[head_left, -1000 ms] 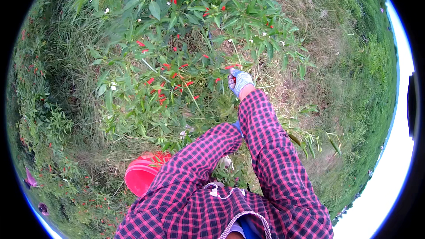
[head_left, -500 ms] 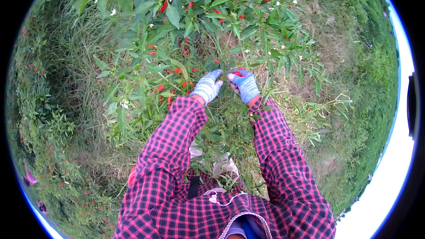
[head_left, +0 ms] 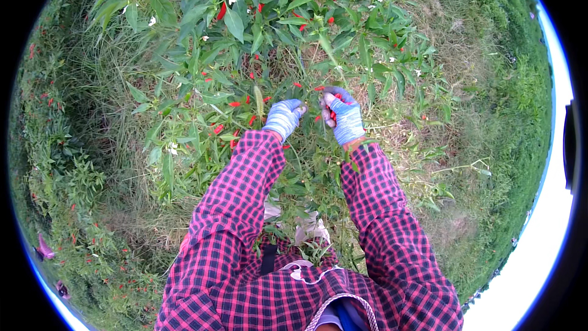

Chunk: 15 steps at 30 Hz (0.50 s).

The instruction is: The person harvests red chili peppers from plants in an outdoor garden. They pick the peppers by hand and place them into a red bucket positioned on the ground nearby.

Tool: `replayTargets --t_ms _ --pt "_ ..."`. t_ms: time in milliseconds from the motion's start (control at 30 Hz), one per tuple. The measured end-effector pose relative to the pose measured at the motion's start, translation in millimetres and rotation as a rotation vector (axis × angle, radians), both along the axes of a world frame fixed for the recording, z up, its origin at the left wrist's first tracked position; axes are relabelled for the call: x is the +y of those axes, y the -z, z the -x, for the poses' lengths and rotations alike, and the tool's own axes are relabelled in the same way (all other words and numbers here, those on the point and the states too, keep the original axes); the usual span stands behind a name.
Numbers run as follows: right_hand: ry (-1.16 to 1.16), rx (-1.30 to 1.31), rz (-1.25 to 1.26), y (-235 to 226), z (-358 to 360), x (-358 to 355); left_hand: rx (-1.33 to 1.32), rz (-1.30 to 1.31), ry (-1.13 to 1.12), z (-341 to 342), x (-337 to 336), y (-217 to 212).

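Observation:
Both my hands wear blue-and-white gloves and work low in a chili pepper plant [head_left: 269,30] with green leaves, white flowers and red fruit. My right hand [head_left: 346,117] has its fingers curled around several red chili peppers [head_left: 334,102], which show between thumb and palm. To its left, my left hand [head_left: 283,119] is closed, thumb and fingertips together among the stems; what it pinches, if anything, is too small to make out. More ripe red chilies [head_left: 218,129] hang in the leaves just left of my left hand.
Dry grass [head_left: 456,92] lies to the right of the plant, with a green strip of growth beyond. More chili plants [head_left: 73,171] stand along the left. Pale cloth or plastic [head_left: 311,228] shows below my arms. A pinkish figure [head_left: 44,247] is far off at lower left.
My right hand has drawn slightly right, away from my left hand, and turned so more of the red chilies in it show. My left hand has hardly moved.

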State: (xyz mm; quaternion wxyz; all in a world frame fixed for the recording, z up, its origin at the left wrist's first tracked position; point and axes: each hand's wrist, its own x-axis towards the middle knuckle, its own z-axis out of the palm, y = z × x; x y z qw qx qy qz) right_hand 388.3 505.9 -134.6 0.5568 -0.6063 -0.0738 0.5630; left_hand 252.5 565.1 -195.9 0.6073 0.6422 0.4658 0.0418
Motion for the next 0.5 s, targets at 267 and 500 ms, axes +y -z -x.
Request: replayTargets --t_ms 267,500 --pt "-0.093 -0.487 0.132 -9 -1 13 0.123 -0.353 0.277 -10 -11 -3" --pt "-0.13 -0.539 0.218 -4 -2 15 0.31 -0.402 0.365 -16 -21 -5"
